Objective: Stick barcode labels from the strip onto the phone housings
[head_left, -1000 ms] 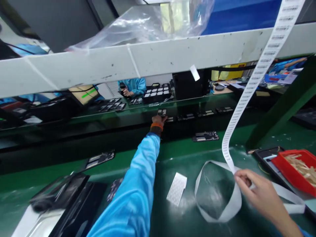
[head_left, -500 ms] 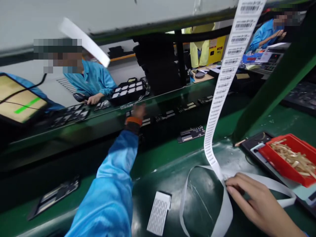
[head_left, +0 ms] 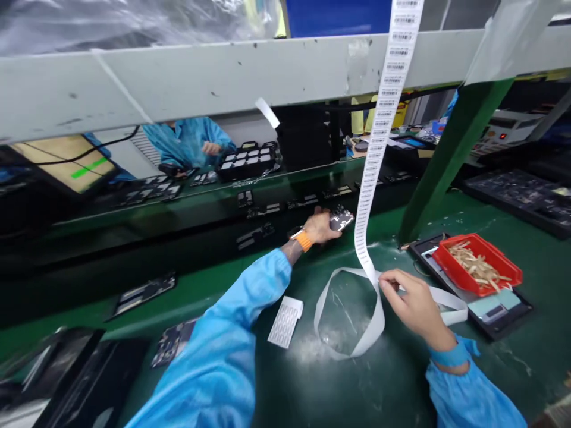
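My left hand (head_left: 318, 227), with an orange band at the wrist, is closed around a dark phone circuit board (head_left: 341, 219) at the edge of the belt. The board's far end sticks out past my fingers, and its near end is mostly covered. My right hand (head_left: 413, 300) pinches the edge of a long white strip of barcode labels (head_left: 371, 172) near the bench top. Above, the strip hangs down from beyond the upper edge; below, its plain backing tape (head_left: 377, 324) lies in a loop. A small white sheet of printed labels (head_left: 284, 324) lies between my arms.
Several more boards (head_left: 264, 209) rest on the dark belt. To the right, a red bin (head_left: 499, 267) of tan strips stands on a black tray (head_left: 526, 306). A green post (head_left: 450, 166) rises behind it. A co-worker in a blue sleeve (head_left: 187, 142) sits across the belt.
My left hand has come back from the far side of the belt, moved right and gripped a board. The view has shifted; my right hand stays at the label strip.
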Demonstrator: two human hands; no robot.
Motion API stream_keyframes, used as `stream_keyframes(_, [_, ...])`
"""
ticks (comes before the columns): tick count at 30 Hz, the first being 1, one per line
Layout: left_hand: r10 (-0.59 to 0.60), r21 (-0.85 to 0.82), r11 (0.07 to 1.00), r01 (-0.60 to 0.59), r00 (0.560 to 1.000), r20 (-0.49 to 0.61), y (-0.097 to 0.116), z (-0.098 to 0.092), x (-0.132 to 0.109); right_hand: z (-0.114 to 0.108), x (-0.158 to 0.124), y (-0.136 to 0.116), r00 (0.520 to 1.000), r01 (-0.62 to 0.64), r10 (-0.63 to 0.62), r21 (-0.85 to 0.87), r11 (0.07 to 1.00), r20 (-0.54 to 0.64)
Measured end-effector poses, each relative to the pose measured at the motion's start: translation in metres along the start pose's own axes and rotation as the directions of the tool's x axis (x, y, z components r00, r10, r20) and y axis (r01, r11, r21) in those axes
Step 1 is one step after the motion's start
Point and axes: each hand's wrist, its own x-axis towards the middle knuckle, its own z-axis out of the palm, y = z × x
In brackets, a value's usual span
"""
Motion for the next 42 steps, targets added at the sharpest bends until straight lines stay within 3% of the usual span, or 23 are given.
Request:
stream_keyframes(3, [0.028, 0.185, 0.982, -0.027, 1.0, -0.006, 0.008, -0.012, -0.084, 0.028, -0.005, -0.017, 0.992, -0.096, 0.117, 0.324, 0.941, -0.046])
stream_keyframes(5, [0.041, 0.231, 0.972, -0.035, 0.999, -0.021, 0.008, -0.005, -0.136, 0.053, -0.007, -0.033, 0.991, -0.129, 0.126, 0.514, 0.848, 0.04])
stream_keyframes(7, [0.06, 0.223, 0.974, -0.041, 0.995, -0.079, 0.007, 0.004, -0.171, 0.075, -0.007, -0.047, 0.987, -0.157, 0.108, 0.549, 0.821, 0.121])
stream_keyframes(9, [0.07, 0.155, 0.986, -0.064, 0.997, -0.033, 0.003, 0.005, -0.189, 0.089, -0.006, -0.05, 0.981, -0.191, 0.147, 0.5, 0.845, 0.126])
stream_keyframes(11, [0.065, -0.002, 0.998, -0.066, 0.987, 0.15, -0.003, 0.0, -0.193, 0.094, -0.005, -0.046, 0.973, -0.233, 0.198, 0.48, 0.846, 0.123])
stream_keyframes(13, [0.046, -0.204, 0.979, 0.027, 0.938, 0.344, -0.013, -0.007, -0.194, 0.093, -0.005, -0.038, 0.961, -0.275, 0.227, 0.493, 0.825, 0.157])
stream_keyframes(15, [0.01, -0.338, 0.93, 0.146, 0.908, 0.419, -0.022, -0.008, -0.195, 0.089, -0.006, -0.033, 0.951, -0.308, 0.247, 0.499, 0.81, 0.186])
stream_keyframes(17, [-0.04, -0.364, 0.917, 0.164, 0.945, 0.324, -0.03, -0.001, -0.196, 0.086, -0.007, -0.032, 0.944, -0.327, 0.257, 0.484, 0.811, 0.207])
stream_keyframes(19, [-0.064, -0.339, 0.935, 0.102, 0.991, 0.121, -0.034, 0.011, -0.196, 0.084, -0.008, -0.034, 0.945, -0.314, 0.229, 0.445, 0.838, 0.235])
stream_keyframes(21, [-0.071, -0.395, 0.917, 0.057, 0.997, -0.02, -0.035, 0.021, -0.194, 0.082, -0.012, -0.037, 0.95, -0.278, 0.19, 0.397, 0.874, 0.247])
stream_keyframes(22, [-0.093, -0.473, 0.878, 0.067, 0.995, -0.03, -0.034, 0.023, -0.192, 0.081, -0.013, -0.039, 0.954, -0.264, 0.181, 0.383, 0.885, 0.239])
stream_keyframes(25, [-0.236, -0.718, 0.665, 0.207, 0.97, 0.062, -0.033, 0.023, -0.187, 0.077, -0.019, -0.045, 0.976, -0.208, 0.162, 0.387, 0.898, 0.149])
stream_keyframes(27, [-0.326, -0.781, 0.563, 0.272, 0.941, 0.093, -0.032, 0.019, -0.186, 0.075, -0.022, -0.051, 0.994, -0.102, 0.081, 0.335, 0.936, 0.077])
stream_keyframes(32, [-0.328, -0.782, 0.564, 0.267, 0.941, 0.085, -0.029, 0.018, -0.188, 0.072, -0.024, -0.061, 0.979, 0.202, -0.202, 0.006, 0.979, 0.028])
stream_keyframes(37, [-0.296, -0.781, 0.547, 0.3, 0.942, 0.155, -0.024, 0.018, -0.192, 0.071, -0.024, -0.061, 0.977, 0.211, -0.209, -0.053, 0.976, 0.053])
stream_keyframes(42, [-0.261, -0.769, 0.522, 0.369, 0.927, 0.268, -0.023, 0.015, -0.195, 0.062, -0.022, -0.061, 0.974, 0.165, -0.158, -0.03, 0.986, 0.164])
